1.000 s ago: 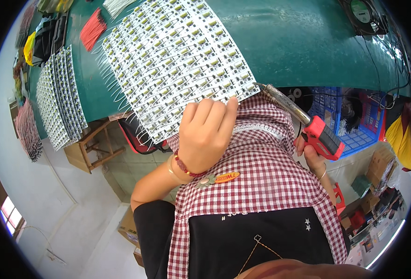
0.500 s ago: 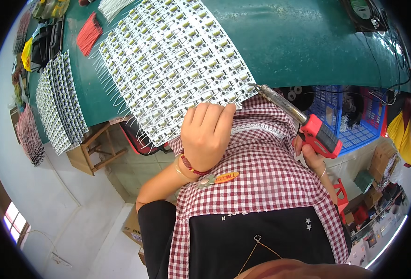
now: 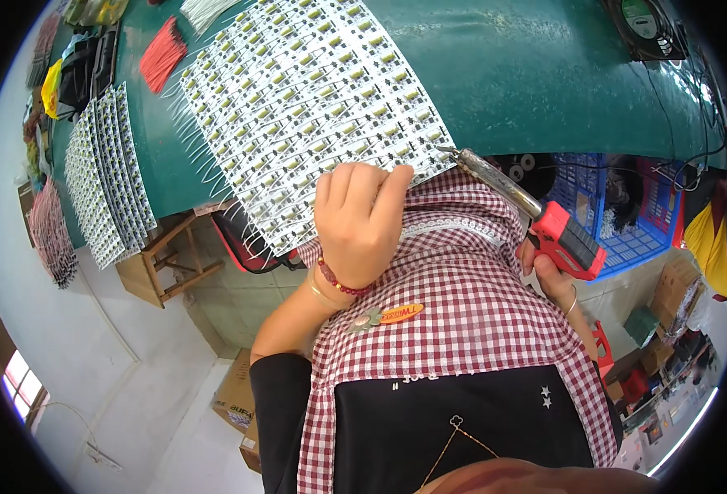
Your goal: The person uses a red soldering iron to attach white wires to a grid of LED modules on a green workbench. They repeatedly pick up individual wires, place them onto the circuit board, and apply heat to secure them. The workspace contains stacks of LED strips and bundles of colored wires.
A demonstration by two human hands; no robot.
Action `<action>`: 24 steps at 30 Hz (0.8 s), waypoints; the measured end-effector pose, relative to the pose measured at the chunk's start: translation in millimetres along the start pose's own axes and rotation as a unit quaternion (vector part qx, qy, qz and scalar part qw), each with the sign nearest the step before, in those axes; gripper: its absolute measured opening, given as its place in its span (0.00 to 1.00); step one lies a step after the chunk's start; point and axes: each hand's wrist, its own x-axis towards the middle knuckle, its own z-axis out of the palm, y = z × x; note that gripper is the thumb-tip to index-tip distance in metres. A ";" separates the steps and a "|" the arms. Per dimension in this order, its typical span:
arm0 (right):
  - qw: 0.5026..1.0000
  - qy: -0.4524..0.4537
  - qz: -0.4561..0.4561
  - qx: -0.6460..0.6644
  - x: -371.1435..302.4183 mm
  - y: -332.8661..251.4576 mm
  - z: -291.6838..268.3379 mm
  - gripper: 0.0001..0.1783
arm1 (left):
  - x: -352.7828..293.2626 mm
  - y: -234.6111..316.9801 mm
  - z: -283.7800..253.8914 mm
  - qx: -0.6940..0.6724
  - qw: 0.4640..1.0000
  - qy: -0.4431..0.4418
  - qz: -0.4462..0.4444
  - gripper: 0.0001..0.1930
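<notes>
A large white sheet of small circuit boards (image 3: 298, 99), with rows of yellow-green parts and thin white wires, lies at the table's near edge. My left hand (image 3: 359, 222) rests over the sheet's near edge with its fingers bent and the tips hidden. What they hold, if anything, does not show. My right hand (image 3: 547, 273) is wrapped round the red and black handle of a soldering iron (image 3: 536, 210). The iron's metal tip points left, close to the sheet's right corner; whether it touches the sheet is unclear.
On the green table (image 3: 520, 82), red wires (image 3: 163, 54) and white wires (image 3: 205, 11) lie beyond the sheet. More board sheets (image 3: 108, 173) overhang at the left beside pinkish wires (image 3: 51, 235). A blue basket (image 3: 635, 239) stands below right; a dark device (image 3: 645, 25) sits far right.
My left hand has shifted slightly left, and its index finger stands further from the others. The view has shifted a little. The iron and my right hand stay nearly in place.
</notes>
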 end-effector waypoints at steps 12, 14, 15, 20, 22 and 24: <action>0.988 0.036 -0.001 -0.151 -5.8 8.6 -4.4 0.08 | 16.1 -17.9 3.7 -0.078 0.992 -0.090 0.030 0.14; 0.979 0.025 0.008 -0.202 -8.0 8.2 -6.4 0.08 | 16.6 -18.8 4.0 -0.086 0.991 -0.100 0.029 0.13; 0.970 0.020 0.015 -0.243 -13.2 11.4 -10.5 0.08 | 16.2 -19.1 4.3 -0.087 0.990 -0.106 0.030 0.12; 0.949 0.005 -0.049 -0.313 1.9 -10.5 -0.2 0.10 | 16.7 -20.2 5.8 -0.089 0.990 -0.105 0.036 0.11; 0.950 0.013 -0.037 -0.311 -3.6 -9.5 -1.5 0.10 | 19.2 -19.8 4.4 -0.085 0.990 -0.103 0.035 0.14; 0.962 0.028 -0.009 -0.271 -14.5 0.8 -7.0 0.11 | 20.5 -20.6 4.6 -0.087 0.990 -0.103 0.039 0.13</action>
